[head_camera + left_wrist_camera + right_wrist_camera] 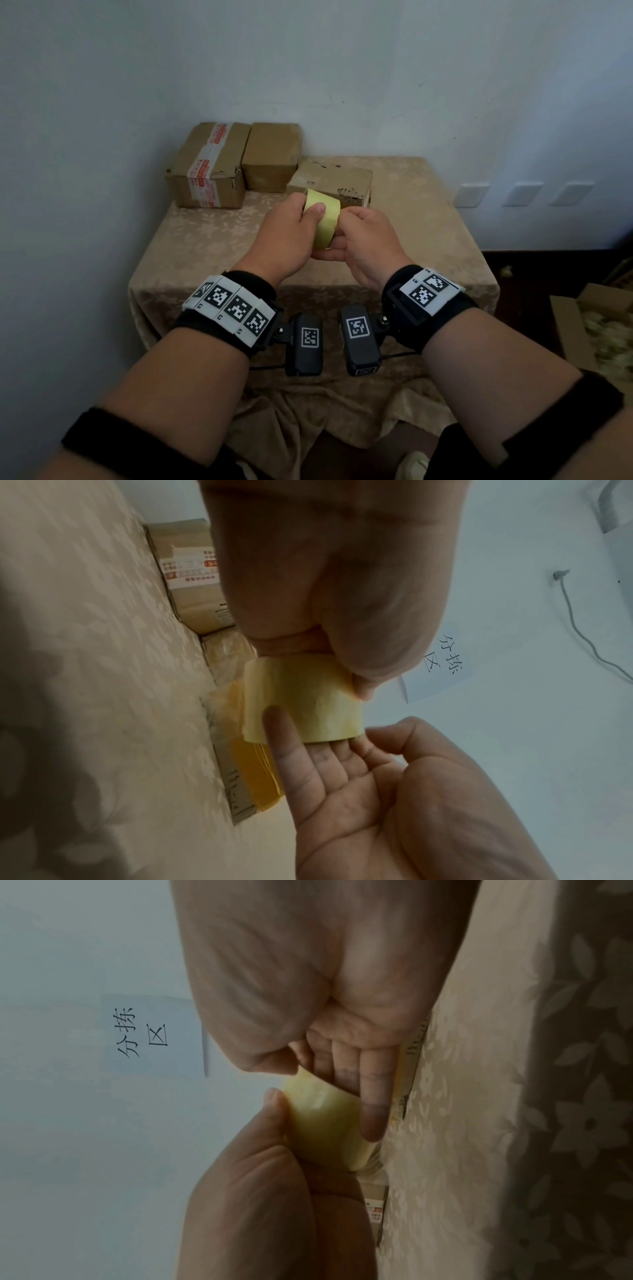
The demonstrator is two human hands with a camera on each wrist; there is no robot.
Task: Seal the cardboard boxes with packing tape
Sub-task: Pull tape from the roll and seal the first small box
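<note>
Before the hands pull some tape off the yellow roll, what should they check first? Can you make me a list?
1. Roll held firmly: ok. The left hand grips the tape roll, thumb on top.
2. Other hand ready: ok. The right hand touches the roll's side with straight fingers.
3. Loose tape end found: cannot tell. No free end shows in any view.
4. Box within reach: ok. The nearest box sits right behind the roll on the table.
5. Its flaps shut: cannot tell. The hands hide part of it.
6. The taped box and plain box stand aside: ok.
</note>
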